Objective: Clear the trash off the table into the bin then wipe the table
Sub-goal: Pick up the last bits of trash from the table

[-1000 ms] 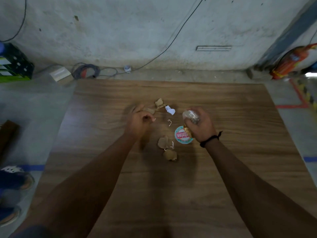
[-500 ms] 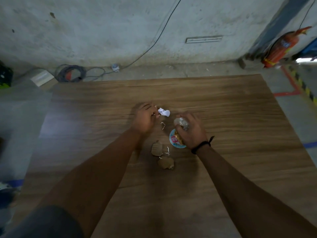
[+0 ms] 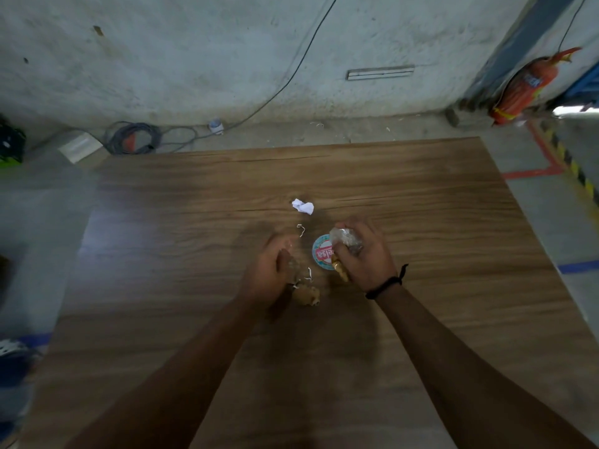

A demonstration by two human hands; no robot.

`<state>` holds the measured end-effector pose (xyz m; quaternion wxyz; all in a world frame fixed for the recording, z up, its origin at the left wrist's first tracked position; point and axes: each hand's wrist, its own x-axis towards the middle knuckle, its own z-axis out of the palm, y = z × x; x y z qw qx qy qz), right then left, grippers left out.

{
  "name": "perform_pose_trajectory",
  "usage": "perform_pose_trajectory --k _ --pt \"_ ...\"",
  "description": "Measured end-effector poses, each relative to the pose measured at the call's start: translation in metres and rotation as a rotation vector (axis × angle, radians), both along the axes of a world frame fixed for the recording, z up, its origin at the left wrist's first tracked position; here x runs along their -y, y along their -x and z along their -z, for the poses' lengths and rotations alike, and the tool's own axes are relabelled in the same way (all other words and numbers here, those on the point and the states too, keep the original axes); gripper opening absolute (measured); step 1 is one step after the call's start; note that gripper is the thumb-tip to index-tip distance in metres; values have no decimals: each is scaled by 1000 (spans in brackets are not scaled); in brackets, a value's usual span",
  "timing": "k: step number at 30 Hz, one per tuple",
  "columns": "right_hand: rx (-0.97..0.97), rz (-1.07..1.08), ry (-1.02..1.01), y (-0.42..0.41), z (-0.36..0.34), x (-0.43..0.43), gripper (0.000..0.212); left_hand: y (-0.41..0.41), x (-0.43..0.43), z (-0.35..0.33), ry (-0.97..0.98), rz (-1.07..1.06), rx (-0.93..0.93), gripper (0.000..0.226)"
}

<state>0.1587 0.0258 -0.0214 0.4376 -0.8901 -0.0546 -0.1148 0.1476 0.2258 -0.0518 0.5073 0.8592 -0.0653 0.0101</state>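
On the wooden table (image 3: pixel 421 222) my right hand (image 3: pixel 363 257) grips a crumpled clear plastic wrapper (image 3: pixel 346 241) and a brown scrap, resting over a round teal-and-pink lid (image 3: pixel 321 254). My left hand (image 3: pixel 269 273) is blurred, fingers curled over brown paper scraps, its grip on them unclear. One crumpled brown paper ball (image 3: pixel 306 295) lies just right of its wrist. A white crumpled paper (image 3: pixel 303 206) sits farther back, with a thin white strip (image 3: pixel 301 230) between it and the hands. Another white strip (image 3: pixel 309 274) lies between the hands.
Beyond the table's far edge, a coiled cable (image 3: pixel 136 142) and a small box (image 3: pixel 79 147) lie on the floor by the wall. An orange fire extinguisher (image 3: pixel 525 87) leans at the right. Red and striped floor tape (image 3: pixel 564 157) runs past the right edge. No bin is visible.
My left hand has pulled back from the far scraps, near the white paper, toward me onto the brown scraps. The far brown scraps are gone from the table. My right hand stays over the lid.
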Motion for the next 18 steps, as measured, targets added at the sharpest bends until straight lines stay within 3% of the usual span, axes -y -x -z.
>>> perform_pose_trajectory --k 5,10,18 --pt "-40 9 124 19 19 -4 24 29 11 21 -409 130 124 42" --pt "-56 46 296 30 41 -6 37 44 11 28 -650 254 195 55" --pt "52 0 399 21 53 -9 31 32 11 30 -533 258 222 36"
